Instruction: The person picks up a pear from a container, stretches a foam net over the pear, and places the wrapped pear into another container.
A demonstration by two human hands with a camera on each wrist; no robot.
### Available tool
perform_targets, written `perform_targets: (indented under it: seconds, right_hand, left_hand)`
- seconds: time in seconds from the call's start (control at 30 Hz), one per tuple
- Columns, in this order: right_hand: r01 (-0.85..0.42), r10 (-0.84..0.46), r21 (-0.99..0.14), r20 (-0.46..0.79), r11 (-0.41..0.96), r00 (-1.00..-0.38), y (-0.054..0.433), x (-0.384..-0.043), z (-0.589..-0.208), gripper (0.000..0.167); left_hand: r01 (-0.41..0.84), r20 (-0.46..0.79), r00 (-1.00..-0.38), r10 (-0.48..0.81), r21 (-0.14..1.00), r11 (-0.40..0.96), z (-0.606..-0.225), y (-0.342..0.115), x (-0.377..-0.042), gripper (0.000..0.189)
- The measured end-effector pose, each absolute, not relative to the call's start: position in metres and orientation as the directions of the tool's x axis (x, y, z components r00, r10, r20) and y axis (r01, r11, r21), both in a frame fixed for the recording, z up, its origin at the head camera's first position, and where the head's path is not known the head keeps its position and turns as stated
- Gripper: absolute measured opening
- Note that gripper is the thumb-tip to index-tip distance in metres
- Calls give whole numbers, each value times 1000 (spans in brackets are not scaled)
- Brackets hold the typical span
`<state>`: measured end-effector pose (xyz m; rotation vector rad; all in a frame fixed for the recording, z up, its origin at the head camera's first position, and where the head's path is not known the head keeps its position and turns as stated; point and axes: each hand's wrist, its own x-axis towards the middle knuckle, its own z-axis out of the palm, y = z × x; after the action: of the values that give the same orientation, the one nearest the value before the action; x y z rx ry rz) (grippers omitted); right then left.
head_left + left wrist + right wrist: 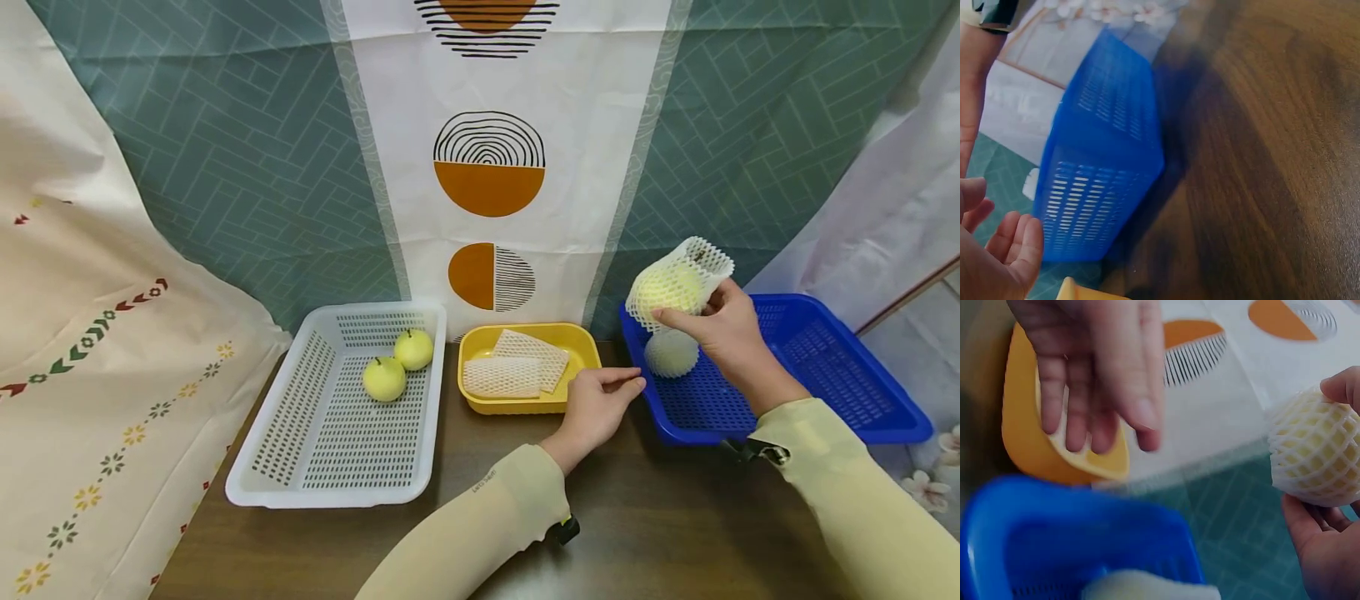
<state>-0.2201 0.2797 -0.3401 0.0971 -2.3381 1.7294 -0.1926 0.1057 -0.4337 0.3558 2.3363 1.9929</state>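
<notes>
My right hand (726,332) grips a yellow pear (667,292) wrapped in a white foam net sleeve (705,258), raised over the left end of the blue basket (873,367). In the right wrist view the mesh (1316,450) fits round the fruit, thumb on one side and fingers on the other. Beneath it, another netted pear (672,354) lies in the blue basket. My left hand (600,404) is just left of that basket's rim, its fingers loosely bent and holding nothing.
At the left, a white basket (330,492) contains two bare pears (384,379). Flat foam net sleeves (501,377) lie in a small yellow tray (517,407) between the baskets. Patterned cloth (300,167) hangs right behind the brown wooden table (637,533).
</notes>
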Motion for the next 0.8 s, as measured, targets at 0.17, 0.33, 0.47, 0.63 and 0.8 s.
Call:
perform_targets:
  seconds: [0.17,0.33,0.47,0.63,0.8]
  right_hand:
    - [-176,131,-955,211,237,-969,306,-228,-343,58]
    - [-117,194,-953,175,279,-965,332,-236,-350,61]
    - [-62,234,-938,149,341,-961,347,-238,-355,60]
    - [-21,257,-915,135,402,-957,355,-242,-357,57]
    - [26,243,-899,90,437,-966,364,-247,-360,60]
  left_hand:
    - [134,89,-972,219,970,203,-440,115,-193,21]
    - [158,100,-966,237,957,242,-447,119,-193,19]
    - [165,97,-960,262,955,248,-450,121,-193,18]
    - [161,94,-962,256,953,256,-453,121,-196,16]
    - [132,72,-965,253,964,230,-456,119,-199,17]
